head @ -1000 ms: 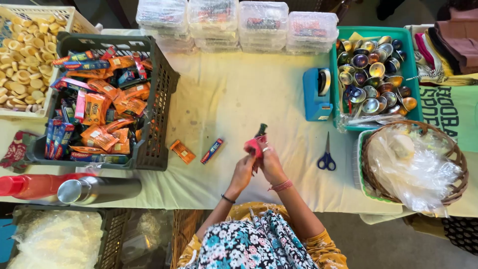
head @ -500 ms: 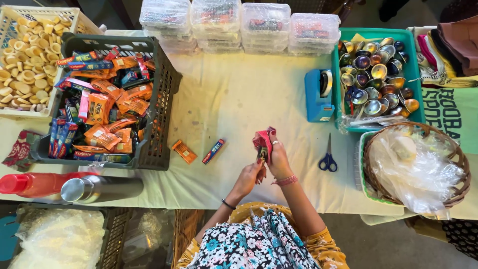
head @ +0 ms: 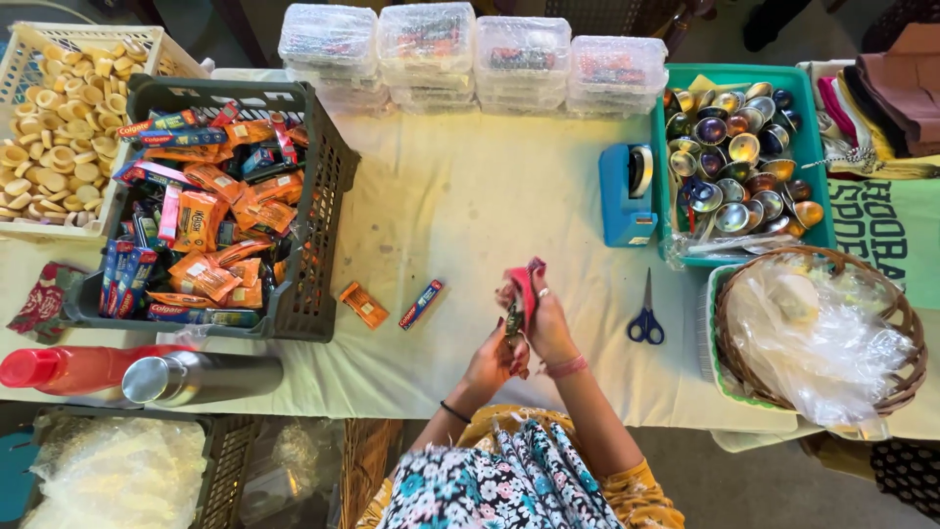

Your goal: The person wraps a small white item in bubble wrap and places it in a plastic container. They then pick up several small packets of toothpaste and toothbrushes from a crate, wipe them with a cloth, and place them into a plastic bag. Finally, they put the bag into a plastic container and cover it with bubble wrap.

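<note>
Both hands raised over the white-cloth counter, near its front edge. Right hand closed around a small red fabric pouch, fingers curled on it. Left hand pinched on a small dark shiny item at the pouch's lower edge; what it is can't be made out. Blue-handled scissors lie just right of the hands, orange sachet and small blue tube box to the left, beside the dark plastic crate of packets.
</note>
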